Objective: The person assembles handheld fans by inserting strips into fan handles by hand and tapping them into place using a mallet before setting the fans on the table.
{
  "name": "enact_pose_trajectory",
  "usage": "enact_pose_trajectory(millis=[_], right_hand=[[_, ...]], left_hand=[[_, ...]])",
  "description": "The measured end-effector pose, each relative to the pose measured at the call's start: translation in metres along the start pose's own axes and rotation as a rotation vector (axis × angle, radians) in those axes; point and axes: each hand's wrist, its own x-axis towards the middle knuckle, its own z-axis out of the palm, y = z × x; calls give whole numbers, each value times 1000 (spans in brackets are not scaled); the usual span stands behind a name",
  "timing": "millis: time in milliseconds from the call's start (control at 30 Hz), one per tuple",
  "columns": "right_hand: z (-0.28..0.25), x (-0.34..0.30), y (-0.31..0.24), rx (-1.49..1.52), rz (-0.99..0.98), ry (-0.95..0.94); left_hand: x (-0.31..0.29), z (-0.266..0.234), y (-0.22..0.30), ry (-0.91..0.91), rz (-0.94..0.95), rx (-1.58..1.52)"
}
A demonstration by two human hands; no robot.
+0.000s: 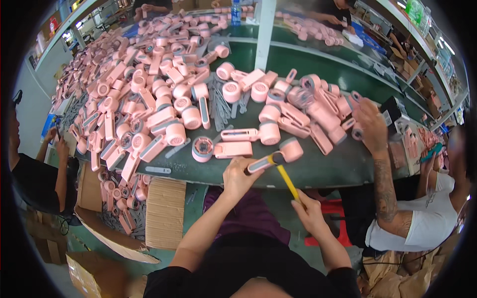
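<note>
— Grip of the left hand [237,175]: what's in it?
— It's closed around the grey handle of a pink handheld fan [278,155] at the near edge of the green tabletop [328,169].
— And the right hand [310,211]?
— Clenched on the yellow handle of a small hammer [283,174], its dark head touching the fan's handle.
— Around them?
— A heap of pink fan parts [149,99] to the left, and a neighbour's tattooed arm [382,184] reaching in from the right.
</note>
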Motion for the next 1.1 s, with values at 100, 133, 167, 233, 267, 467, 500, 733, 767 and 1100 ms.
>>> enact_pose_trajectory(millis=[100,133,167,233,267,467,500,733,767,1100], right_hand=[[1,-7,-7,90,-45,89],[4,-3,-1,65,23,42],[6,-2,4,38,92,5],[2,6,6,85,11,-4],[3,-1,12,153,36,9],[18,6,1,424,-30,121],[21,8,0,479,-20,137],[42,28,-6,498,-85,7],[45,27,-2,478,-87,28],[42,4,13,420,46,17]], left_hand=[[2,-3,1,5,24,5],[0,-5,4,-2,21,-2],[-1,-6,2,-21,41,-48],[-1,-11,-7,19,92,-83],[1,-25,3,-16,16,-98],[16,-136,-1,259,-100,-212],[31,-157,-8,302,-158,-94],[210,-301,-122,623,-67,20],[215,-293,-120,606,-63,10],[94,-142,-54,61,148,309]])
